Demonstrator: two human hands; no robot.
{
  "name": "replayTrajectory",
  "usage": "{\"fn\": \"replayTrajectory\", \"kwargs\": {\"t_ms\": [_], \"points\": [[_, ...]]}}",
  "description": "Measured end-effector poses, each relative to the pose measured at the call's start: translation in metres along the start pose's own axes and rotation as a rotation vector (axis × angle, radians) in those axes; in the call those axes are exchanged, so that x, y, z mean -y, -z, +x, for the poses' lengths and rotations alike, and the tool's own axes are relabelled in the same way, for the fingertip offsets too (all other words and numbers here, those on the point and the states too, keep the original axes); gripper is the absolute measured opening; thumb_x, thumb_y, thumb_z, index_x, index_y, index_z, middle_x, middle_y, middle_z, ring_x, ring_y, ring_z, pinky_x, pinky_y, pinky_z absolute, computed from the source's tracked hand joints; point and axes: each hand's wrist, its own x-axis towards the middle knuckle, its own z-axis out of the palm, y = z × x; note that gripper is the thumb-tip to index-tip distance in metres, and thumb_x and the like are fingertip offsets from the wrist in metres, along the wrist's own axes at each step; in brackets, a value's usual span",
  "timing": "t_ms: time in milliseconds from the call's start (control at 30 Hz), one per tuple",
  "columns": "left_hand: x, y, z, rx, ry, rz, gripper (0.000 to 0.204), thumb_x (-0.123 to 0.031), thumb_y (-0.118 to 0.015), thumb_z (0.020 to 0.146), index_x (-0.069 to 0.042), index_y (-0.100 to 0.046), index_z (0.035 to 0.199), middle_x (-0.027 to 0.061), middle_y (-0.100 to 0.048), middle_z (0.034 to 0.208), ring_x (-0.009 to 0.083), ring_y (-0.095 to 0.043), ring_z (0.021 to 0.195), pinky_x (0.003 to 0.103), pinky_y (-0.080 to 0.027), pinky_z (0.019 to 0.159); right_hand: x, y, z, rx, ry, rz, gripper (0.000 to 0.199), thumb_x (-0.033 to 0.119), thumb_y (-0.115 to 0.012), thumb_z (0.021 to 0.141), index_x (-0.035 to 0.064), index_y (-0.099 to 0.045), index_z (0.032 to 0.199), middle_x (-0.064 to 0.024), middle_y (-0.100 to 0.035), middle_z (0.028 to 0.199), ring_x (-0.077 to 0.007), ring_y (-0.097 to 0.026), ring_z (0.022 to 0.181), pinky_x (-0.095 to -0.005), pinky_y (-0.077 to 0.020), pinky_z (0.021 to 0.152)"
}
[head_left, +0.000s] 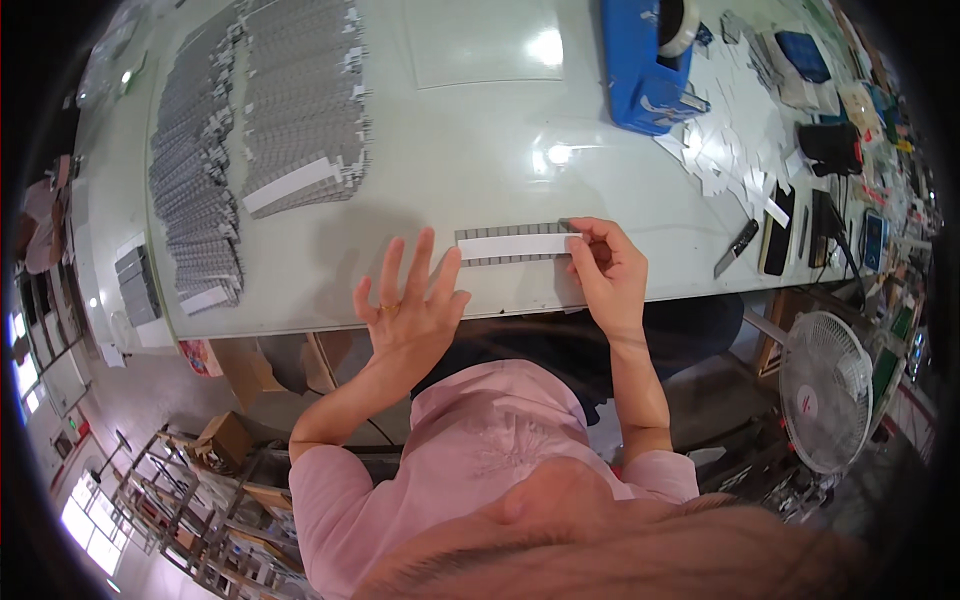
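Note:
A grey gridded strip (500,231) lies near the table's front edge, with a white paper-like strip (515,246) along its middle. My right hand (610,265) pinches the right end between thumb and fingers. At the left end, my left hand (415,300) has its fingers spread. One of its fingertips is at or just beside the end of the white strip; contact is hard to tell. Two long rows of overlapping grey gridded strips, a nearer stack (300,120) and a farther-left stack (195,160), lie to the left, each with a white strip at its near end.
A blue tape dispenser (640,95) stands at the back right, beside scattered white scraps (725,150). A utility knife (737,247) and a dark phone-like slab (777,230) lie near the right front edge. A white fan (825,390) stands below the table on the right.

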Motion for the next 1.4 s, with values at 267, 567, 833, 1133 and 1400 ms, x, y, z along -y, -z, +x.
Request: {"fn": "replayTrajectory", "kwargs": {"t_ms": [267,567,833,1133,1400], "points": [[-0.001,0.002,-0.001,0.081,0.02,-0.063,0.039,-0.037,-0.061,0.086,-0.028,-0.06,0.124,0.0041,-0.043,0.145,0.0283,-0.031,0.136,0.048,-0.01,0.107,0.001,0.006,-0.001,-0.022,0.002,0.021,0.016,0.002,-0.06,0.089,-0.001,-0.062,0.105,0.0013,-0.057,0.082,-0.0035,-0.054,0.064,-0.0178,-0.0424,0.055],[-0.033,-0.001,-0.002,-0.058,-0.013,-0.264,0.038,-0.039,-0.063,0.085,-0.034,-0.062,0.122,0.0023,-0.045,0.144,0.0288,-0.03,0.134,0.046,-0.011,0.108,-0.015,0.033,-0.008,-0.139,0.67,-0.617,0.025,-0.006,-0.067,0.066,0.0077,-0.069,0.087,-0.0056,-0.058,0.079,-0.0257,-0.054,0.074,-0.0334,-0.0464,0.063],[-0.078,-0.01,0.029,0.027,-0.1,-0.354,0.039,-0.039,-0.065,0.083,-0.03,-0.062,0.122,0.0025,-0.042,0.146,0.0266,-0.027,0.136,0.049,-0.018,0.102,-0.029,0.029,-0.009,-0.118,0.831,-0.678,0.032,-0.001,-0.07,0.061,0.0115,-0.071,0.091,-0.0023,-0.059,0.083,-0.0226,-0.054,0.073,-0.0311,-0.0467,0.062],[-0.082,-0.015,0.03,0.031,-0.095,-0.294,0.039,-0.037,-0.067,0.082,-0.03,-0.063,0.12,0.0026,-0.043,0.145,0.0258,-0.029,0.134,0.048,-0.018,0.101,-0.031,0.032,-0.007,-0.119,0.844,-0.681,0.033,0.003,-0.073,0.06,0.0117,-0.071,0.092,-0.0016,-0.057,0.084,-0.0214,-0.054,0.073,-0.0297,-0.0466,0.061],[-0.081,-0.013,0.03,0.031,-0.111,-0.3,0.041,-0.036,-0.07,0.079,-0.03,-0.063,0.119,0.0024,-0.041,0.146,0.0257,-0.028,0.134,0.048,-0.019,0.1,-0.031,0.031,-0.008,-0.133,0.848,-0.681,0.033,0.004,-0.072,0.06,0.0119,-0.072,0.092,-0.0016,-0.056,0.083,-0.0215,-0.053,0.073,-0.0296,-0.0467,0.061]]}}
